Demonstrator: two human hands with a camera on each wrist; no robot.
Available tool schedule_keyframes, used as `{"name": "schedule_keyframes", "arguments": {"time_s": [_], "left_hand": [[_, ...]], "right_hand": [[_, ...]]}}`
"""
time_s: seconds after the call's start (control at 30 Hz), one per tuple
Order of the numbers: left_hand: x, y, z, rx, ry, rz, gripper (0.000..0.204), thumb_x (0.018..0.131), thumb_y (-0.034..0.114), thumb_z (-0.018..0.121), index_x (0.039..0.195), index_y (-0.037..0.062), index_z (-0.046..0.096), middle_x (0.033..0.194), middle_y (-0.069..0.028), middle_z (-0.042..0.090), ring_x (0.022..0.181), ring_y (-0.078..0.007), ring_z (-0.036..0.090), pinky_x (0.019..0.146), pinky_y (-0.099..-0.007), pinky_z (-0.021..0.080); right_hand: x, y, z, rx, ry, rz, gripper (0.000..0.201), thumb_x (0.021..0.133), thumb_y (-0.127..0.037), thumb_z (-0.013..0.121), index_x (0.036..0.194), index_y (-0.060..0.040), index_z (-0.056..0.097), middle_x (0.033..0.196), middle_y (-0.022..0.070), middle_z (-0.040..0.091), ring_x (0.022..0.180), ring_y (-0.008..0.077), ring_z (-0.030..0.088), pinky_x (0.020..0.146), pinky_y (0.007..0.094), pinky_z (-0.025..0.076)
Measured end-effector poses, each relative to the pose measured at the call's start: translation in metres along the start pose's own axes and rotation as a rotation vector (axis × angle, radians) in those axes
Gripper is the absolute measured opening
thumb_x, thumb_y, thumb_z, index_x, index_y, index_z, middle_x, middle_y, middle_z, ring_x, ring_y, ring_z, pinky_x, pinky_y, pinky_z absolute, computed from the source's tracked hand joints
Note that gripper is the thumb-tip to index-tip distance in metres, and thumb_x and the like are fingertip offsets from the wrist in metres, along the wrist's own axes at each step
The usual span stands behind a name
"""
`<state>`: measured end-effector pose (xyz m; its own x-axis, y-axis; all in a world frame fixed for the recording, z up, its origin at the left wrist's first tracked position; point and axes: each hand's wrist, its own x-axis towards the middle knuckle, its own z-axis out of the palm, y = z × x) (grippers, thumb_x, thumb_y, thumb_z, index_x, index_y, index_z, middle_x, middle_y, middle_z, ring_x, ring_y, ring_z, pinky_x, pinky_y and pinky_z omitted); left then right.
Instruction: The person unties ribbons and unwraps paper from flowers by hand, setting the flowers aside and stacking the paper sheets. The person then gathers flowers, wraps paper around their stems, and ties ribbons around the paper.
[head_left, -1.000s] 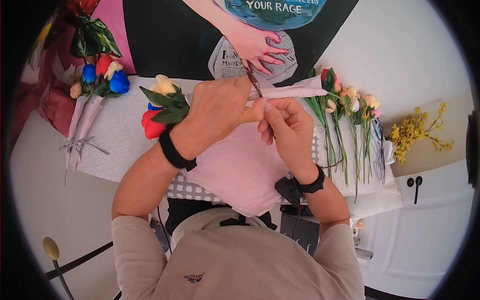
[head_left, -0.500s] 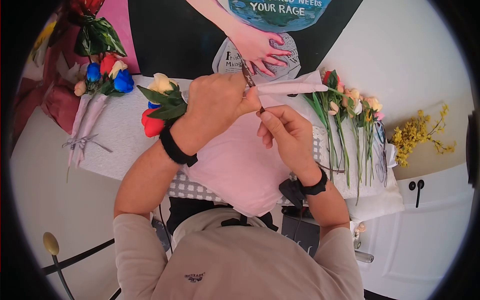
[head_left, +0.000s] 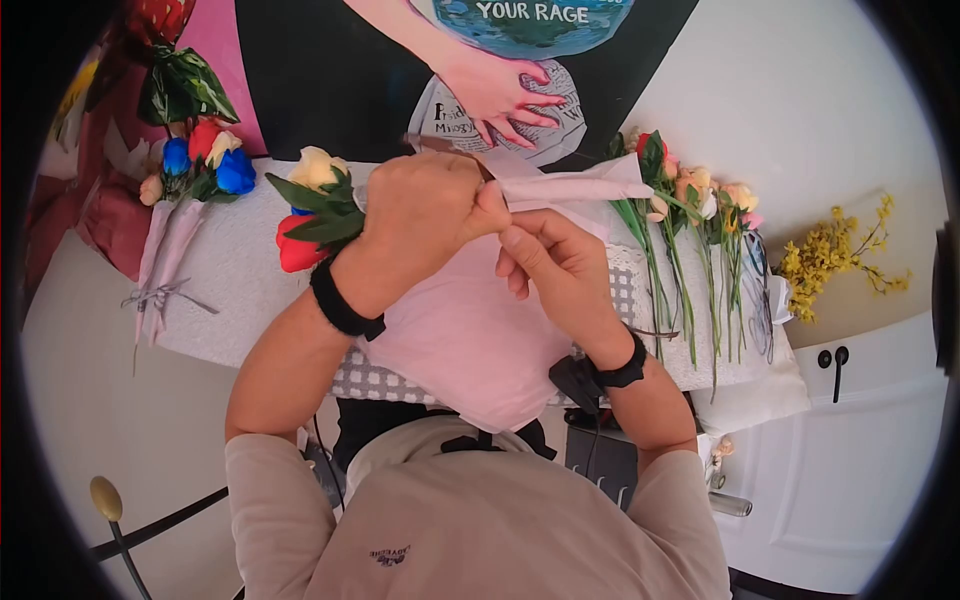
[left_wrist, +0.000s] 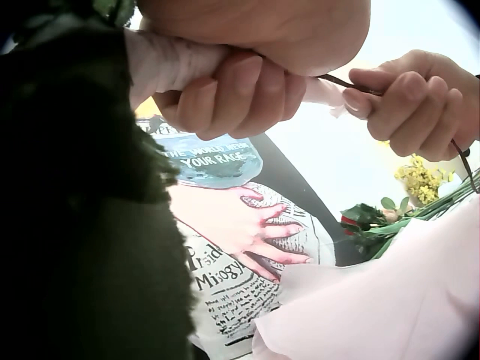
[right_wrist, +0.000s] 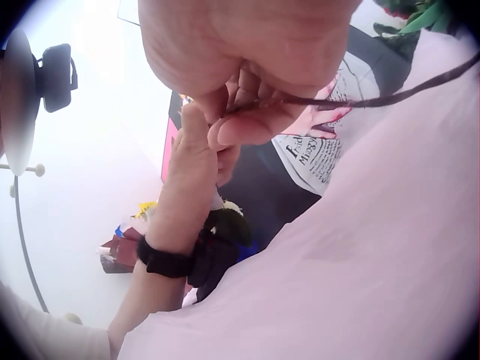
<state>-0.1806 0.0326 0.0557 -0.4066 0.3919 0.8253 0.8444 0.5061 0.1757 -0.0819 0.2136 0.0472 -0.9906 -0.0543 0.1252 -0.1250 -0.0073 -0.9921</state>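
My left hand (head_left: 425, 205) grips the pale pink paper-wrapped stem (head_left: 585, 188) of a small bouquet. Its flowers, a cream rose (head_left: 322, 168), a red one (head_left: 298, 245) and a bit of blue, stick out left of the hand among green leaves. A thin dark brown ribbon (left_wrist: 341, 80) runs from under the left hand to my right hand (head_left: 560, 265), which pinches it between thumb and fingers. In the right wrist view more ribbon (right_wrist: 375, 101) trails off to the right. Another stretch of ribbon (head_left: 445, 146) shows, blurred, behind the left hand.
Pink paper (head_left: 470, 330) spreads below the hands over the table's front edge. Several loose artificial flowers (head_left: 690, 260) lie at the right. A finished-looking pair of wrapped bouquets (head_left: 165, 250) tied with grey ribbon lies left. A painted board (head_left: 330, 80) stands behind.
The ribbon piece above the left hand has swung leftward, from crossing the wrapped stem to behind the knuckles. My right hand has drawn the ribbon slightly down, staying close to the left hand.
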Motion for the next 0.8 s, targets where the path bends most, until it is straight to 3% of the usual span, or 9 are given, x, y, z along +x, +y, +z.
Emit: {"name": "schedule_keyframes", "arguments": {"time_s": [0.17,0.27,0.33,0.37,0.43,0.53,0.67,0.77,0.8], "left_hand": [[0.009,-0.002,-0.012,-0.029,0.124,-0.008,0.021,0.078,0.018,0.069,0.063,0.0051,0.061,0.058,-0.0111,0.057,0.053,-0.0311,0.06,0.051,-0.0408,0.049],[0.009,-0.006,-0.016,-0.087,0.093,0.063,0.02,0.075,0.015,0.068,0.062,0.0045,0.059,0.057,-0.0114,0.055,0.052,-0.0314,0.058,0.051,-0.0403,0.048],[0.009,-0.005,-0.016,-0.156,0.065,0.141,0.02,0.073,0.015,0.068,0.061,0.0043,0.057,0.056,-0.0113,0.054,0.051,-0.0315,0.056,0.05,-0.0401,0.047],[0.008,-0.004,-0.016,-0.165,0.063,0.143,0.02,0.073,0.015,0.068,0.061,0.0043,0.057,0.056,-0.0113,0.054,0.051,-0.0315,0.056,0.05,-0.0401,0.047],[0.005,-0.002,-0.015,-0.095,-0.074,0.224,0.011,0.07,0.014,0.067,0.067,0.0049,0.061,0.063,-0.011,0.058,0.057,-0.032,0.059,0.056,-0.0415,0.049],[0.002,-0.002,-0.012,-0.042,-0.131,0.258,0.011,0.07,0.014,0.068,0.066,0.0057,0.062,0.062,-0.0097,0.058,0.057,-0.0306,0.059,0.056,-0.0403,0.048],[0.003,-0.003,-0.009,0.123,-0.12,0.191,0.012,0.071,0.016,0.07,0.068,0.0059,0.065,0.062,-0.0095,0.059,0.056,-0.0296,0.06,0.055,-0.0389,0.048],[0.006,-0.006,-0.008,0.173,0.053,0.14,0.015,0.073,0.017,0.071,0.068,0.0045,0.064,0.063,-0.0111,0.06,0.056,-0.0312,0.059,0.056,-0.0404,0.049],[0.009,-0.002,-0.008,0.093,0.143,0.08,0.019,0.073,0.017,0.071,0.064,0.005,0.06,0.06,-0.0115,0.058,0.054,-0.0316,0.059,0.053,-0.0411,0.048]], "right_hand": [[0.006,-0.014,-0.016,-0.169,-0.091,0.141,0.017,0.104,-0.016,0.07,0.108,0.0,0.075,0.084,0.0005,0.07,0.069,0.005,0.06,0.061,0.0236,0.049],[0.011,-0.021,-0.04,-0.176,-0.014,0.053,0.015,0.1,-0.014,0.073,0.101,-0.0002,0.077,0.083,-0.0007,0.07,0.072,0.0047,0.06,0.065,0.0235,0.049],[0.015,-0.037,-0.069,-0.408,-0.088,-0.178,0.013,0.099,-0.014,0.074,0.098,-0.0006,0.076,0.08,-0.0019,0.068,0.074,0.0049,0.06,0.067,0.0235,0.048],[0.013,-0.048,-0.079,-0.41,-0.08,-0.174,0.013,0.099,-0.014,0.074,0.098,-0.0006,0.076,0.08,-0.0019,0.068,0.074,0.0049,0.06,0.067,0.0235,0.048],[0.009,-0.075,-0.091,-0.451,-0.079,0.094,0.014,0.098,-0.014,0.076,0.097,-0.0005,0.076,0.077,-0.0022,0.066,0.073,0.0052,0.058,0.067,0.0234,0.047],[-0.008,-0.101,-0.085,-0.467,-0.143,0.185,0.014,0.1,-0.014,0.074,0.099,0.0005,0.076,0.076,-0.002,0.065,0.071,0.0055,0.058,0.066,0.0242,0.047],[-0.043,-0.114,-0.04,-0.425,-0.149,0.155,0.015,0.103,-0.01,0.068,0.103,0.0031,0.076,0.077,0.0009,0.067,0.069,0.0066,0.059,0.065,0.0241,0.048],[-0.059,-0.102,-0.02,-0.435,-0.129,0.06,0.017,0.102,-0.012,0.069,0.102,0.0034,0.076,0.079,0.0042,0.07,0.068,0.0077,0.06,0.064,0.0245,0.047],[-0.058,-0.092,-0.02,-0.502,-0.189,0.041,0.012,0.103,-0.006,0.066,0.105,0.0008,0.076,0.079,0.0049,0.071,0.066,0.0088,0.062,0.062,0.0258,0.05]]}}
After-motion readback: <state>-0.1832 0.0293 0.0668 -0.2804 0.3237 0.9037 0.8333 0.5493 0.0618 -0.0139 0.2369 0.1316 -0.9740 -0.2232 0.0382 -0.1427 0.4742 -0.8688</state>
